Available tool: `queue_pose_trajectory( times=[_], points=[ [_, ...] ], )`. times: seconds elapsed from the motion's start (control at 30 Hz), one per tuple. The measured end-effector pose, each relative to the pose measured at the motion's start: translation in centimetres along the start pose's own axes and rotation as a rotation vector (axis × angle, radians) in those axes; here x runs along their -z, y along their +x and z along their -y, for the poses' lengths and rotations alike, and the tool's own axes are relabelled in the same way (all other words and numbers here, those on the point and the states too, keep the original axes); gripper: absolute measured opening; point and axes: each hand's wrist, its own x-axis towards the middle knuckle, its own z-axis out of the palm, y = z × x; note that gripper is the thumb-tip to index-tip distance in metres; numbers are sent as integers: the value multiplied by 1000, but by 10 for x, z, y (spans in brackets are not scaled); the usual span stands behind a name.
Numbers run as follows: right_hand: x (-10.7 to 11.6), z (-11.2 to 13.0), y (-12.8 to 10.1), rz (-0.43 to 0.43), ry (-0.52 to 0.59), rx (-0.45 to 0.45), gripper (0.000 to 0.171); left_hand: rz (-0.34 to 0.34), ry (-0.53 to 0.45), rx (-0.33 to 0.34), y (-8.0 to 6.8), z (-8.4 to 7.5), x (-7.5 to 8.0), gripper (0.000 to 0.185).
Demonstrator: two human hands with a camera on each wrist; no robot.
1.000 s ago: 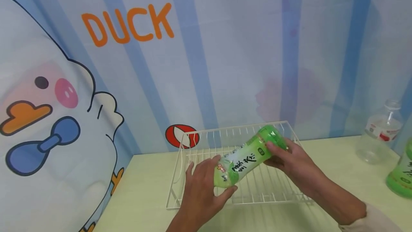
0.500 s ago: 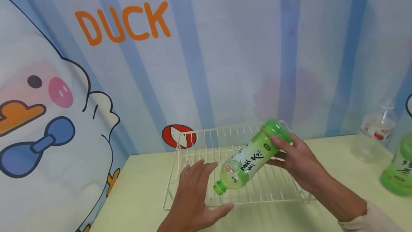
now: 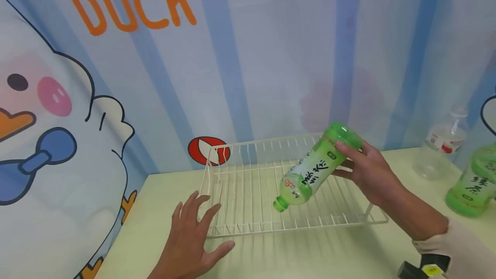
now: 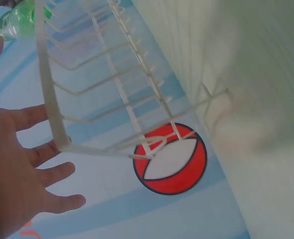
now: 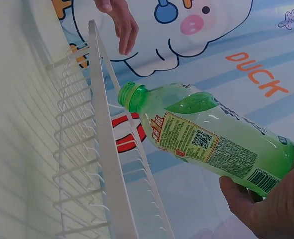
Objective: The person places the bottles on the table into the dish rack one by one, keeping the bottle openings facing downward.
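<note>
My right hand (image 3: 372, 171) grips a green tea drink bottle (image 3: 310, 171) near its base. The bottle slants over the white wire rack (image 3: 271, 231), its narrow green neck end down to the left. The right wrist view shows the back label of the bottle (image 5: 212, 134), with my fingers and thumb around the lower part. My left hand (image 3: 190, 236) holds nothing, its fingers and thumb spread apart beside the rack's front left corner. In the left wrist view, fingertips of the left hand (image 4: 17, 159) appear close to the rack; whether they touch it I cannot tell.
To the right stand a clear capless bottle (image 3: 438, 150) and another green tea bottle (image 3: 472, 184). The pale table (image 3: 155, 210) meets a striped cloth backdrop (image 3: 267, 55) with a printed duck. Something black with a yellow label (image 3: 432, 269) sits at my right sleeve.
My left hand has let go of the bottle's neck end and moved left and down, its fingers spreading. The right hand has kept its grip, and the bottle has tilted more steeply.
</note>
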Motion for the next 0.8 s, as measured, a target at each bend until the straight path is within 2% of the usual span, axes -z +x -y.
queue_pose_trajectory(
  times=[0.13,0.27,0.4,0.63,0.8],
  points=[
    [3,5,4,-15,-32,23,36,43,18,70,-2,11,-5,82],
    [2,12,10,-70,-77,21,53,83,19,137,-5,22,-8,83],
    [7,17,15,-131,-125,12,66,101,20,159,-6,28,-10,85],
    [16,23,24,-193,-266,18,74,153,10,206,-3,27,-14,91],
    [23,25,36,-217,-367,-11,81,195,-1,234,2,23,-16,96]
  ],
)
